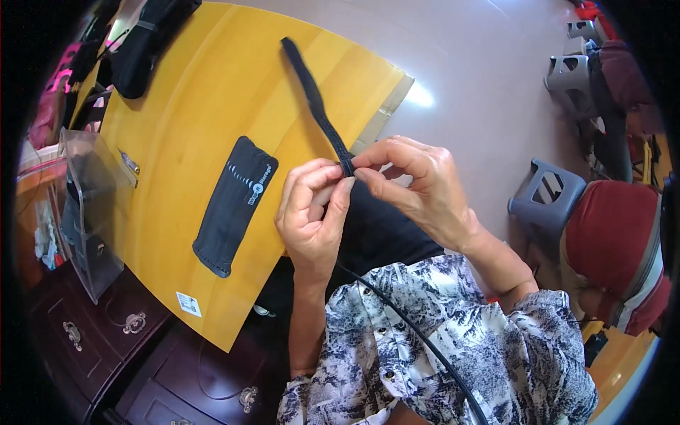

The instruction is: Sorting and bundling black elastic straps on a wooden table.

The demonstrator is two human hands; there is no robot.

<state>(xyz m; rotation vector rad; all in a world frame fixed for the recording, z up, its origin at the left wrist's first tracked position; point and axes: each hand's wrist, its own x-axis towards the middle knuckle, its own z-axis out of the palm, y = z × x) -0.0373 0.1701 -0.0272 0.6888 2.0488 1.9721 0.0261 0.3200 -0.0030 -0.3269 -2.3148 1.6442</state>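
A long, narrow black fabric strap [312, 92] runs from my fingers up over the yellow table, its far end resting toward the table's far side. Both hands pinch its near end, just off the table's right edge. My left hand [309, 202] grips it from the left between thumb and fingertips. From the right, my right hand [414, 173] pinches the same end with thumb and forefinger. To the left of my hands a flat black fabric piece [234, 209] with white print lies on the table. The exact point of the pinch is partly covered by my fingertips.
On the yellow table [191, 120] are a black fabric bundle [145, 53], small metal snips [129, 164] and a white label [188, 304]. A clear plastic holder [92, 212] stands at the left. Dark drawers [92, 333] sit below. Right: grey stools [545, 195] and a person in maroon [613, 241].
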